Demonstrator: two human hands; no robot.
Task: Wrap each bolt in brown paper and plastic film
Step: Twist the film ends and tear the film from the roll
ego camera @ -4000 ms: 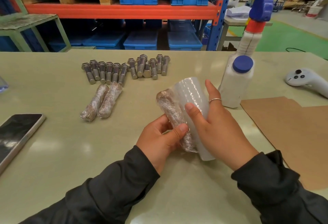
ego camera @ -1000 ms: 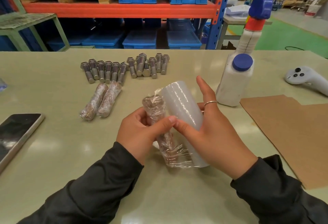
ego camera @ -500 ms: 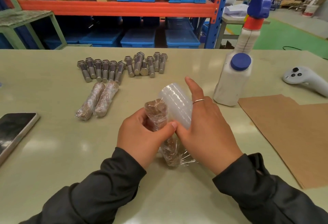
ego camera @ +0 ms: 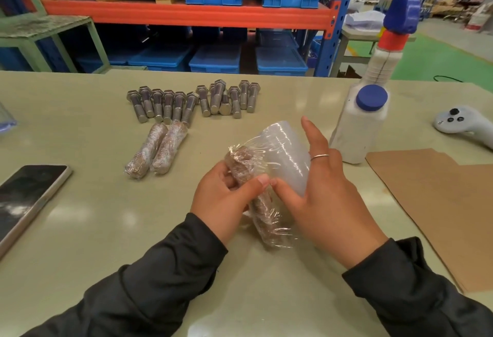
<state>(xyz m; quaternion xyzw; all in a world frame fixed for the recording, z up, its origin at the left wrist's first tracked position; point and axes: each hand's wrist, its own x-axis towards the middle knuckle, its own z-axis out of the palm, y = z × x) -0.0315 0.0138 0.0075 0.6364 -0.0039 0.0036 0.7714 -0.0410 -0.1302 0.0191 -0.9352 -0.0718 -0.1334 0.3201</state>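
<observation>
Bare metal bolts (ego camera: 192,103); glossy clear film roll (ego camera: 285,158); matt brown paper (ego camera: 440,203)

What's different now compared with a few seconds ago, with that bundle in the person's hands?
More plastic film now trails loosely around the wrapped bolt, which the left hand grips as before. The right hand holds the film roll against the bolt's far side, and clear film bunches at the bolt's near end. The two finished bundles, the bare bolts, the white bottle and the brown paper lie unchanged.

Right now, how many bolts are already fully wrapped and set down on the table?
2. The wrapped bolts lie side by side just in front of the bare bolts; a third is in the left hand, film unfinished.
</observation>
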